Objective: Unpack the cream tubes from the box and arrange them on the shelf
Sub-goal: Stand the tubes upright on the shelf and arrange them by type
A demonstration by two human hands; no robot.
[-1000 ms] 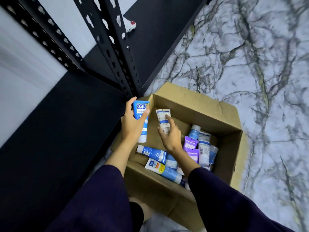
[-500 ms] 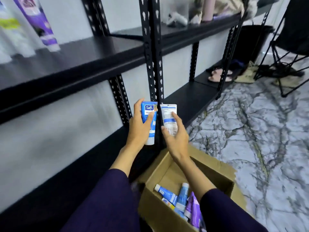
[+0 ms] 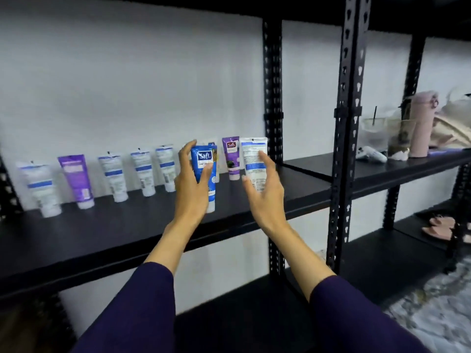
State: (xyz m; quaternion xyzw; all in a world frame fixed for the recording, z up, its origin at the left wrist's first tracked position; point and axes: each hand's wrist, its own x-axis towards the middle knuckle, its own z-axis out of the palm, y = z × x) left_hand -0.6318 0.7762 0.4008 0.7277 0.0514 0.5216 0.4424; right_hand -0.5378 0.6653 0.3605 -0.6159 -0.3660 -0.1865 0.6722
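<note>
My left hand [image 3: 191, 186] grips a blue cream tube [image 3: 206, 171], held upright with its cap down over the black shelf [image 3: 132, 225]. A white cream tube [image 3: 253, 159] with a blue band is held by my right hand [image 3: 263, 193], also upright above the shelf. Behind them several tubes stand in a row against the white wall: white ones [image 3: 113, 174], a purple one [image 3: 75, 178] at the left and a purple tube [image 3: 231, 156] between my hands. The box is out of view.
A black perforated upright [image 3: 346, 138] and a rear post [image 3: 272, 98] divide the shelving. The right bay holds a pink bottle [image 3: 421, 126], plastic cups [image 3: 374, 131] and a beige bag [image 3: 453, 128]. Pink sandals [image 3: 438, 226] lie on the lower shelf. Marble floor at bottom right.
The view has swung up from the box to the shelf. Both hands have risen with their tubes from above the box to shelf height, in front of the row of tubes.
</note>
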